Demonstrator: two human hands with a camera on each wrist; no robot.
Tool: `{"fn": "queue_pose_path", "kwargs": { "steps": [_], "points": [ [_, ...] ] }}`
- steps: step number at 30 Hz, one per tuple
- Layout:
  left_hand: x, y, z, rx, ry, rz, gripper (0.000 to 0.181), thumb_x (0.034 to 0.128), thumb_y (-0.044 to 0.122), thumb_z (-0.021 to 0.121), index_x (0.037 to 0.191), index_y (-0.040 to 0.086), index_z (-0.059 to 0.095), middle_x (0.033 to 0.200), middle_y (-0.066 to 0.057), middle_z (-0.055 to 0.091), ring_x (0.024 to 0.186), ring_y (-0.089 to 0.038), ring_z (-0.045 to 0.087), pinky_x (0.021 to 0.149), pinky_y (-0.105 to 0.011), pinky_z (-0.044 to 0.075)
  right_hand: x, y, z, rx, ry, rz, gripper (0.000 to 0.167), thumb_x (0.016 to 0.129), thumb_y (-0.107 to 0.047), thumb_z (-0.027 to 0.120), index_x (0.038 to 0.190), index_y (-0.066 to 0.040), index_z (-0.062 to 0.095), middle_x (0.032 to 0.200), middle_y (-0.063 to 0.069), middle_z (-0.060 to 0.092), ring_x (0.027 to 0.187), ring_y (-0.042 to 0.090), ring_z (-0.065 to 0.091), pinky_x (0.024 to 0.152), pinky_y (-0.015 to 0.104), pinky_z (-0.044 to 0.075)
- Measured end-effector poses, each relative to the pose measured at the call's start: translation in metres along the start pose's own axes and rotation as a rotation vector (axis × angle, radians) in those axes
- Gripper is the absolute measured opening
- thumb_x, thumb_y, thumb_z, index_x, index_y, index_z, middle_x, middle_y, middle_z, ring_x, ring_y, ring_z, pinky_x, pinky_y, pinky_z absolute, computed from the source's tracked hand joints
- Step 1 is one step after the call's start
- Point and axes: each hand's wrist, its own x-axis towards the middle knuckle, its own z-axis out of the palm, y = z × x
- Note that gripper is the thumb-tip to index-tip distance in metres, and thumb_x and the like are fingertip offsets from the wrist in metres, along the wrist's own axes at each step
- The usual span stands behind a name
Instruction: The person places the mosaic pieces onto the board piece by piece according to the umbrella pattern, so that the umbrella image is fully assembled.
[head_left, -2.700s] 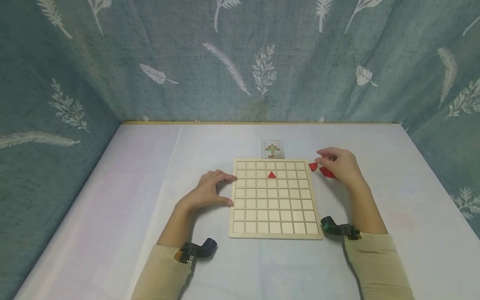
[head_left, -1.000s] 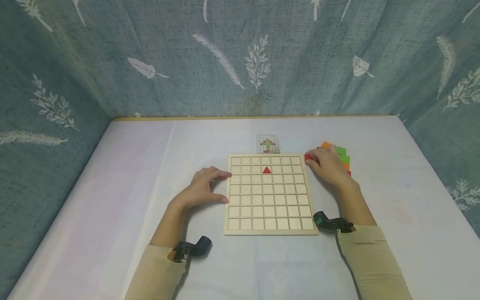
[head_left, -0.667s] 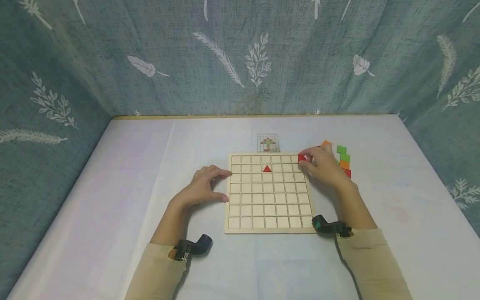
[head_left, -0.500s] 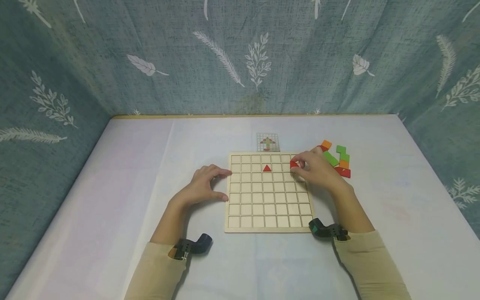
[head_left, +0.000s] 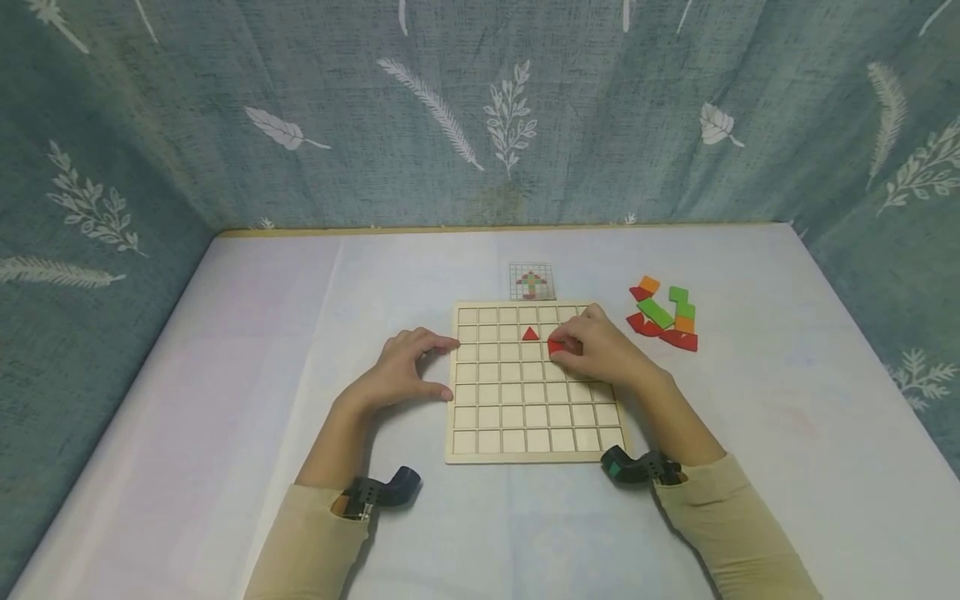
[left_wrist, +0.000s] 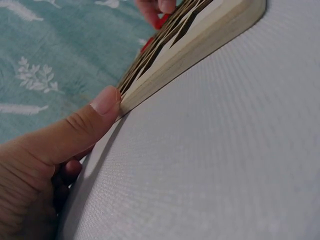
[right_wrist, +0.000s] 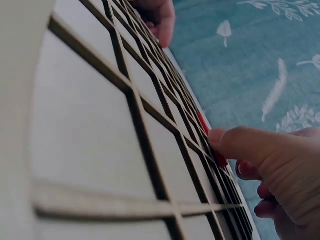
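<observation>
My right hand (head_left: pixel 600 346) pinches a red triangle block (head_left: pixel 555 346) between thumb and fingers, over the upper right part of the wooden grid board (head_left: pixel 525 417). The fingers partly hide the block. One more red triangle block (head_left: pixel 530 334) lies in a cell of the second row, just left of the held one. My left hand (head_left: pixel 401 367) rests at the board's left side, thumb and index finger spread apart. In the left wrist view its thumb (left_wrist: pixel 105 102) touches the board's edge (left_wrist: pixel 185 62). The right wrist view shows the held block (right_wrist: pixel 220 159) close to the board's surface.
A small pattern card (head_left: pixel 532 282) showing a coloured arrow-like figure lies behind the board. Beyond the board's right side are several loose blocks: green (head_left: pixel 656 313), orange (head_left: pixel 649 284) and red (head_left: pixel 679 340). A leaf-patterned curtain (head_left: pixel 337 175) stands behind the table.
My right hand has taken a red triangle block from the loose blocks and carried it left over the board. The remaining loose blocks are now uncovered. My left hand stays at the board's edge.
</observation>
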Motion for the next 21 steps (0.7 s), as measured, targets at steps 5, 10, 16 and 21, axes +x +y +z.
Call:
{"fn": "queue_pose_path", "kwargs": {
  "steps": [5, 10, 16, 21],
  "points": [
    [0.0002, -0.0008, 0.0007, 0.003, 0.002, 0.002, 0.073, 0.0633, 0.035, 0.086, 0.128, 0.017, 0.056, 0.123, -0.004, 0.056, 0.110, -0.023, 0.043, 0.097, -0.044, 0.024, 0.0010, -0.0034, 0.0042, -0.026, 0.013, -0.028, 0.019, 0.084, -0.018, 0.072, 0.100, -0.007, 0.071, 0.070, -0.004, 0.055, 0.085, 0.020, 0.036, 0.071, 0.033, 0.031],
    [0.0004, -0.0004, 0.0002, 0.003, 0.003, 0.000, 0.074, 0.0631, 0.035, 0.086, 0.128, 0.018, 0.056, 0.123, -0.004, 0.056, 0.110, -0.023, 0.042, 0.097, -0.044, 0.024, 0.0015, -0.0069, 0.0031, -0.068, 0.024, -0.055, 0.021, 0.083, -0.019, 0.073, 0.100, -0.007, 0.072, 0.082, 0.001, 0.067, 0.084, 0.020, 0.038, 0.073, 0.034, 0.032],
    [0.0004, -0.0013, -0.0001, 0.000, 0.005, 0.004, 0.073, 0.0632, 0.035, 0.086, 0.128, 0.018, 0.056, 0.122, -0.004, 0.056, 0.111, -0.023, 0.042, 0.097, -0.044, 0.024, 0.0009, -0.0088, 0.0010, -0.053, 0.026, -0.053, 0.022, 0.083, -0.020, 0.073, 0.101, -0.007, 0.072, 0.079, -0.001, 0.065, 0.082, 0.019, 0.038, 0.071, 0.033, 0.031],
    [0.0004, -0.0019, 0.0000, 0.008, 0.002, 0.003, 0.073, 0.0636, 0.035, 0.086, 0.128, 0.018, 0.056, 0.122, -0.003, 0.056, 0.110, -0.023, 0.042, 0.097, -0.044, 0.024, 0.0008, -0.0058, 0.0021, -0.030, 0.024, -0.022, 0.017, 0.084, -0.018, 0.072, 0.098, -0.008, 0.072, 0.068, -0.005, 0.055, 0.082, 0.019, 0.037, 0.070, 0.032, 0.032]
  ]
}}
